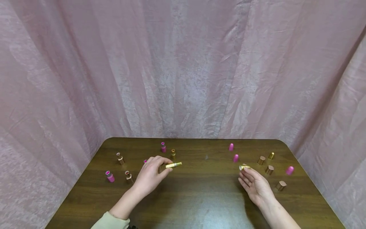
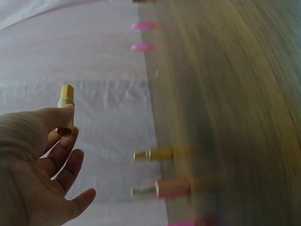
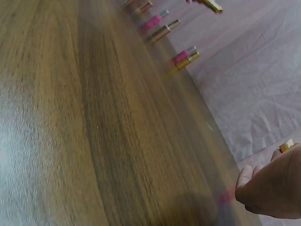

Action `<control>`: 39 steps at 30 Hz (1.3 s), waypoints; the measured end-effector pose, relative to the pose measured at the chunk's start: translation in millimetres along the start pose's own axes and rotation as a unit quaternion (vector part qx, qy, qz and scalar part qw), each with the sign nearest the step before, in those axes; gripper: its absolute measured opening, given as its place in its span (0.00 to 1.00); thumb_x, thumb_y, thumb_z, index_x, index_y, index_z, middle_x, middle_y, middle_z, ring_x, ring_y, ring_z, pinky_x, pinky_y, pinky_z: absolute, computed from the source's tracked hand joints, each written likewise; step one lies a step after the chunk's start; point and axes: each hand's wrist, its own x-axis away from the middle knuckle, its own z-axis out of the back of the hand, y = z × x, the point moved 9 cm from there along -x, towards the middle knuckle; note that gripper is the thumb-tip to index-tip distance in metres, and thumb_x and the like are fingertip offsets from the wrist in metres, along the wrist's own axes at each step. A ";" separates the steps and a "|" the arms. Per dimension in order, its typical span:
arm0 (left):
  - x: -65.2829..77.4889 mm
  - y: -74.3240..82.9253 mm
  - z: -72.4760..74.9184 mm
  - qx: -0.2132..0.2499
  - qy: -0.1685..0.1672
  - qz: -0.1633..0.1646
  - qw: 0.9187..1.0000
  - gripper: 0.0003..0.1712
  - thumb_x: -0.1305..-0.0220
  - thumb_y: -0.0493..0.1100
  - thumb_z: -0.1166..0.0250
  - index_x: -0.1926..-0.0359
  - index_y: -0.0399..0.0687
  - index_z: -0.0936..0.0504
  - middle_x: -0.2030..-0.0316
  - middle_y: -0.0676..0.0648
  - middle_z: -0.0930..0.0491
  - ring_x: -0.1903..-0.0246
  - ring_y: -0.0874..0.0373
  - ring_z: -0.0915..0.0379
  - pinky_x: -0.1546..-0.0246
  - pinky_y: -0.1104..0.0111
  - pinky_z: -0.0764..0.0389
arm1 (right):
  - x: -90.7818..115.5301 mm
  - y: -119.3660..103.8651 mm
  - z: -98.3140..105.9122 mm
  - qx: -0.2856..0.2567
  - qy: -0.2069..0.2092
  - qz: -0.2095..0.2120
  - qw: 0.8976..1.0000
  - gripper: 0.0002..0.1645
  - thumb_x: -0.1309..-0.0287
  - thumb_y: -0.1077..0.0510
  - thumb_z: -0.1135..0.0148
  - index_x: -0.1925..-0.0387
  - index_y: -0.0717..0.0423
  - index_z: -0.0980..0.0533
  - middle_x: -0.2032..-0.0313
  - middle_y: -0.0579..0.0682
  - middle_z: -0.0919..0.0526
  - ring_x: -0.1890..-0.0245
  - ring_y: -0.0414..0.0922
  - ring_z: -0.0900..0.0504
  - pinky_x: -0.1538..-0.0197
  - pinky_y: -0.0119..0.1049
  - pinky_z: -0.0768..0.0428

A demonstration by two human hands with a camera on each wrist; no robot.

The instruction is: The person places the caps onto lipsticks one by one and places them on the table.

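Pinching a gold lipstick tube point(image 1: 173, 165) in the left grip point(image 1: 150, 176) above the bench point(image 1: 200, 194), baring its dark end only to left wrist view; pinching a gold cap point(image 1: 244, 167) in the right grip point(image 1: 257, 188), partly hidden from right wrist view

**Outfit check: pale green on the left**

A pale green sleeve point(image 1: 110, 223) is worn on the left arm, and it's cut off by the bottom edge of the head view. Something dark point(image 1: 133, 227) can be made out right beside the cuff point(image 1: 122, 220), too small to be identified tbh. The left hand point(image 1: 150, 174) and wrist are left bare. On the other side, a bare right hand point(image 1: 256, 187) and forearm point(image 1: 281, 213) are shown. Creases can be seen near the left thumb's point(image 2: 49, 117) base.
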 end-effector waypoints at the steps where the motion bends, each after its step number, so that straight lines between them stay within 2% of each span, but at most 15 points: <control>1: -2.8 3.3 -5.4 0.005 -0.005 -0.002 1.000 0.12 0.40 0.44 0.23 0.55 0.59 0.14 0.60 0.59 0.18 0.60 0.58 0.28 0.58 0.60 0.28 | -0.4 0.3 -1.0 0.001 0.002 -0.001 1.000 0.16 0.23 0.60 0.49 0.65 0.43 0.18 0.64 0.41 0.14 0.56 0.38 0.19 0.43 0.35 0.22; 5: -11.4 15.1 -24.9 0.026 -0.023 -0.008 0.999 0.12 0.40 0.44 0.24 0.55 0.57 0.14 0.57 0.57 0.17 0.58 0.56 0.25 0.56 0.58 0.26 | -0.5 1.2 -4.9 0.008 0.012 0.000 1.000 0.15 0.24 0.60 0.49 0.65 0.43 0.19 0.64 0.40 0.14 0.55 0.38 0.18 0.42 0.36 0.23; 9: -16.9 22.4 -41.7 0.031 -0.038 -0.007 0.999 0.12 0.38 0.45 0.25 0.54 0.57 0.14 0.56 0.57 0.17 0.58 0.59 0.27 0.57 0.61 0.25 | -0.2 1.8 -9.8 0.022 0.022 0.006 0.999 0.14 0.25 0.60 0.47 0.65 0.42 0.20 0.65 0.39 0.14 0.55 0.38 0.18 0.42 0.37 0.23; 15: -22.8 29.3 -57.7 0.028 -0.051 -0.011 0.998 0.11 0.36 0.48 0.26 0.54 0.59 0.14 0.56 0.58 0.18 0.57 0.58 0.26 0.58 0.62 0.24 | -2.8 6.0 -20.3 0.042 0.027 0.012 0.999 0.11 0.26 0.60 0.45 0.61 0.42 0.21 0.66 0.38 0.15 0.55 0.37 0.18 0.41 0.38 0.24; 24: -27.0 30.4 -69.8 0.022 -0.058 -0.001 0.998 0.10 0.36 0.49 0.27 0.54 0.61 0.13 0.55 0.57 0.18 0.54 0.56 0.25 0.56 0.60 0.24 | -7.9 18.3 -37.0 0.062 0.022 0.019 0.998 0.09 0.27 0.59 0.43 0.61 0.41 0.20 0.64 0.37 0.14 0.54 0.38 0.18 0.38 0.42 0.28; 33: -28.9 37.3 -73.4 -0.006 -0.051 -0.025 0.998 0.09 0.37 0.49 0.26 0.56 0.58 0.12 0.59 0.57 0.16 0.55 0.55 0.24 0.47 0.55 0.26 | -10.6 29.4 -51.1 0.063 0.015 0.030 0.997 0.09 0.29 0.60 0.42 0.62 0.43 0.20 0.65 0.39 0.13 0.54 0.39 0.18 0.29 0.55 0.44; 39: -30.1 43.2 -77.3 -0.003 -0.054 -0.028 0.998 0.09 0.36 0.49 0.27 0.56 0.57 0.12 0.59 0.57 0.16 0.55 0.55 0.24 0.47 0.55 0.26 | -9.5 33.7 -60.0 0.070 0.009 0.039 0.997 0.07 0.30 0.60 0.41 0.61 0.44 0.19 0.65 0.39 0.13 0.54 0.40 0.19 0.27 0.59 0.48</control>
